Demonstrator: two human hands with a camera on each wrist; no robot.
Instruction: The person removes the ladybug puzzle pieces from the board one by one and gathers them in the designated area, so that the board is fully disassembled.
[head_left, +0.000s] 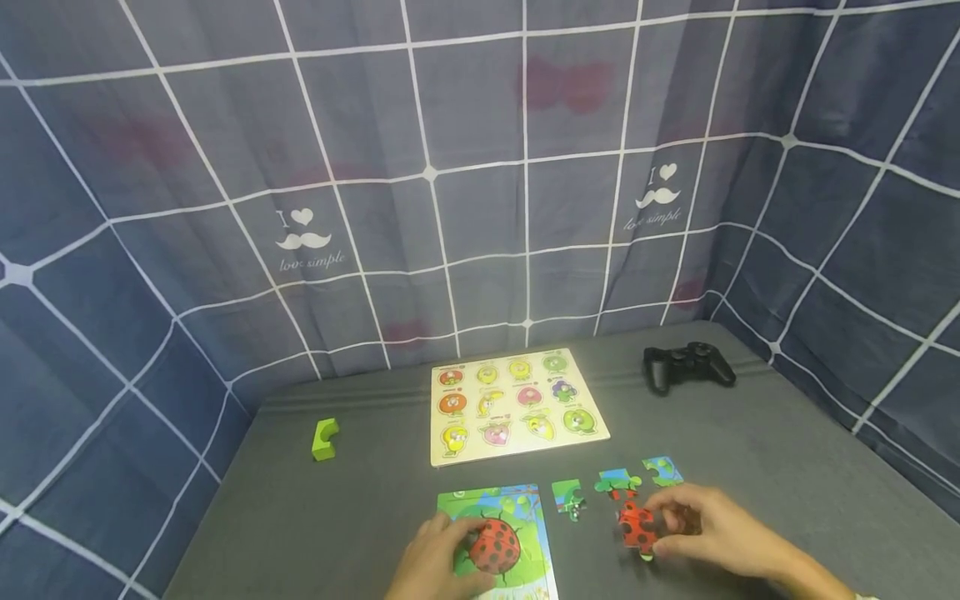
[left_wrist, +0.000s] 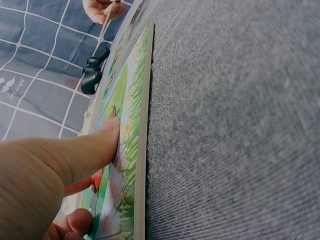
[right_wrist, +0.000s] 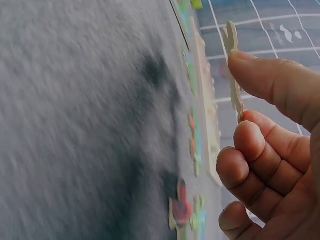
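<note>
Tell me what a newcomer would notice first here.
Probably the bright red ladybug on the puzzle board where the left hand rests, bottom centre of the head view. Next, the red, black-spotted piece pinched in the right hand, to the board's right. Behind them, the pale fruit board stands out on the dark grey surface.

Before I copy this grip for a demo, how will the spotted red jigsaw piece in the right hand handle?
The spotted red jigsaw piece is probably stiff, showing no droop edge-on in the right wrist view. It looks light, being thin and pinched by the right hand. Its flat shape makes rolling unlikely.
</note>
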